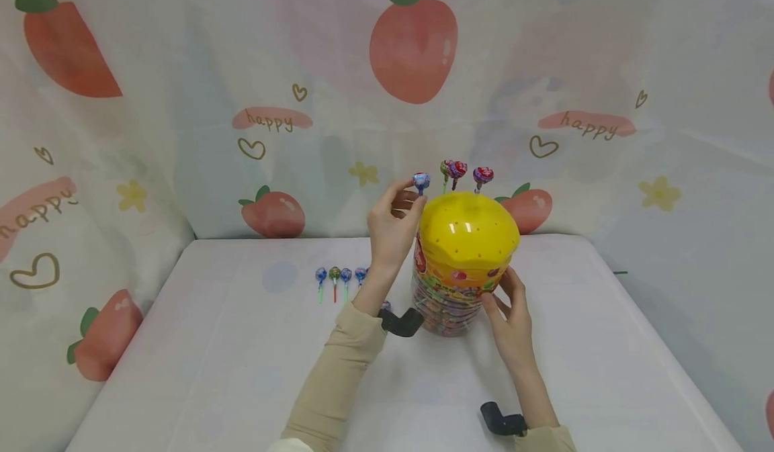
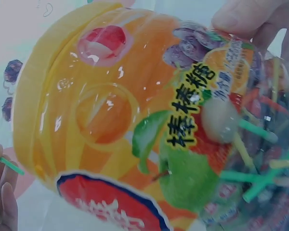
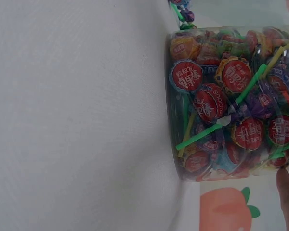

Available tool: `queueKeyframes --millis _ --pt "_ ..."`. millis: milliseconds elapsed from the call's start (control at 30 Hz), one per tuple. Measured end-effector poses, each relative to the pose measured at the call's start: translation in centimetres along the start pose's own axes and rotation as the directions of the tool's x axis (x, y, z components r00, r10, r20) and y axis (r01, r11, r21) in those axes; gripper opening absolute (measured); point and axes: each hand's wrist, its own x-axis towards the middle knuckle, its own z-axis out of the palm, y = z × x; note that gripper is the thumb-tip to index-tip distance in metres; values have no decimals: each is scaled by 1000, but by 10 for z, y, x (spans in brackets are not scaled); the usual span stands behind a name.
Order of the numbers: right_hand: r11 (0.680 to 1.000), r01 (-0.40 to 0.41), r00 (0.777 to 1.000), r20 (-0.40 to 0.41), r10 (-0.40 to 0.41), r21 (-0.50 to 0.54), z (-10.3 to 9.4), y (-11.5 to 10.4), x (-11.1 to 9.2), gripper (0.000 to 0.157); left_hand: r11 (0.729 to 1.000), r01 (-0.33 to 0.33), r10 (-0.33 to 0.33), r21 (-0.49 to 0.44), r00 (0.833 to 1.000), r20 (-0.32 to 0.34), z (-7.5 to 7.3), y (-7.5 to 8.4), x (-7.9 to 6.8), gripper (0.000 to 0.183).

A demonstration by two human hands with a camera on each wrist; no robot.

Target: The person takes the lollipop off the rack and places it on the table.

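Observation:
My left hand (image 1: 392, 227) pinches a blue-wrapped lollipop (image 1: 421, 181), head up, beside the lid's left edge. In the left wrist view its green stick (image 2: 12, 166) pokes out below the fingers. A large clear jar (image 1: 446, 312) packed with lollipops stands upright under a domed yellow lid (image 1: 468, 234) dotted with small holes. Rising from the lid's far side are a green lollipop (image 1: 446, 168) and two purple-and-red lollipops (image 1: 483, 174). My right hand (image 1: 510, 324) holds the jar's right side, thumb in front; some fingers are hidden behind it.
Left of the jar, several lollipops (image 1: 334, 274) lie in a row on the white tablecloth (image 1: 242, 358), partly covered by my left forearm. Black angled pieces (image 1: 402, 322) sit at both wrists. A fruit-printed curtain (image 1: 326, 49) hangs behind the table.

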Motion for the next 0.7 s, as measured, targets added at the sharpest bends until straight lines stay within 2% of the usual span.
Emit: queueKeyframes --millis 200,400,633,700 --pt "1000 -14 1000 -8 14 -12 1 2 0 67 999 33 -33 -10 999 -17 -11 -6 -13 27" --pt "1000 -5 1000 -5 5 -22 1 2 0 66 996 91 -90 19 995 -43 -21 -18 -33 26" --pt "1000 -1 1000 -7 1 -9 1 1 0 66 973 229 -227 23 973 -48 -29 -36 -60 27" --pt "1000 3 1000 -6 -3 -6 2 1 1 66 968 250 -249 19 967 -51 -31 -39 -67 27"
